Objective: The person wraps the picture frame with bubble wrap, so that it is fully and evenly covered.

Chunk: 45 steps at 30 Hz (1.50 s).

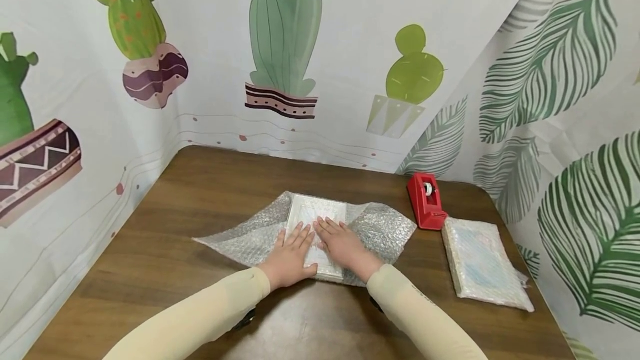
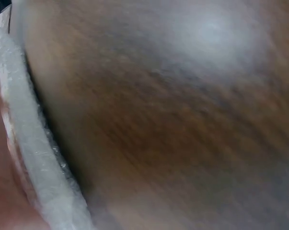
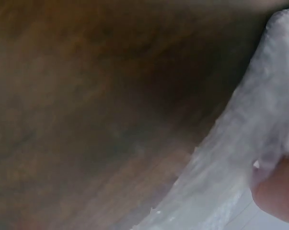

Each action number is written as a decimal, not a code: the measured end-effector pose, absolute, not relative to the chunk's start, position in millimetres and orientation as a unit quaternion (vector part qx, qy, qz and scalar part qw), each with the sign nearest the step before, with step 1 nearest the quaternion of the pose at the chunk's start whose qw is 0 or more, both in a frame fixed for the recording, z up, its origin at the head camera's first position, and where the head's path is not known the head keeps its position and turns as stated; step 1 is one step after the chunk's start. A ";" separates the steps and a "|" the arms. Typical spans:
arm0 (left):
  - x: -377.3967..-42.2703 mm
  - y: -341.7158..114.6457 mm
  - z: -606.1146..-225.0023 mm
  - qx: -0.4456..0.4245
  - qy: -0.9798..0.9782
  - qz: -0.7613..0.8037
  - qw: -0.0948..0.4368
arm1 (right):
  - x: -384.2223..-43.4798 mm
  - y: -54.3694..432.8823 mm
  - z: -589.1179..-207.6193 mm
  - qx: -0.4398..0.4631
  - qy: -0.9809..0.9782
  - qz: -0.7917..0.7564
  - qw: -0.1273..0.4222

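A flat white rectangular item (image 1: pixel 320 209) lies on a spread sheet of bubble wrap (image 1: pixel 382 224) in the middle of the table. Both hands rest on its face with fingers extended. My left hand (image 1: pixel 289 254) lies over its left part, fingers pointing away and thumb out to the side. From the right, my right hand (image 1: pixel 342 244) lies across it, its fingertips close to those of the left. Wrap spreads out past the item to the left and right. In the left wrist view a wrapped edge (image 2: pixel 43 158) runs beside the hand; the right wrist view shows bubble wrap (image 3: pixel 245 129) near a fingertip.
A red tape dispenser (image 1: pixel 426 201) with a white roll stands at the right rear of the brown wooden table (image 1: pixel 165 271). In front of it lies a flat package in bubble wrap (image 1: pixel 482 260), near the right edge. A cactus-print cloth (image 1: pixel 345 60) hangs behind.
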<state>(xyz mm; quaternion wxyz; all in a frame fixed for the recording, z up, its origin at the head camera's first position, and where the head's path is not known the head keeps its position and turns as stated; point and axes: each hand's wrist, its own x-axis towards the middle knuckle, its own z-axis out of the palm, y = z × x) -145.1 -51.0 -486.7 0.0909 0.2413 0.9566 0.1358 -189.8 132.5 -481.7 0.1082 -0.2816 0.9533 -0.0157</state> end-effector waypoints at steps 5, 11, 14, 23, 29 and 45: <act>-144.1 -50.5 -490.6 0.243 0.960 0.123 0.068 | -187.4 132.0 -478.9 -0.279 0.954 -0.024 0.110; -140.8 -46.1 -490.2 0.239 0.963 0.109 0.061 | -185.3 132.7 -478.0 -0.278 0.954 -0.034 0.110; -141.2 -44.2 -489.7 0.234 0.964 0.113 0.060 | -186.1 133.2 -478.4 -0.281 0.953 -0.037 0.105; -143.8 -41.3 -492.3 0.230 0.965 0.104 0.067 | -190.0 137.3 -479.8 -0.275 0.952 -0.076 0.113; -141.6 -44.1 -493.0 0.224 0.966 0.115 0.067 | -198.2 139.4 -475.7 -0.276 0.931 -0.181 0.153; -143.9 -43.2 -502.4 0.229 0.962 0.143 0.045 | -138.0 202.5 -456.7 -0.009 0.826 -0.557 0.089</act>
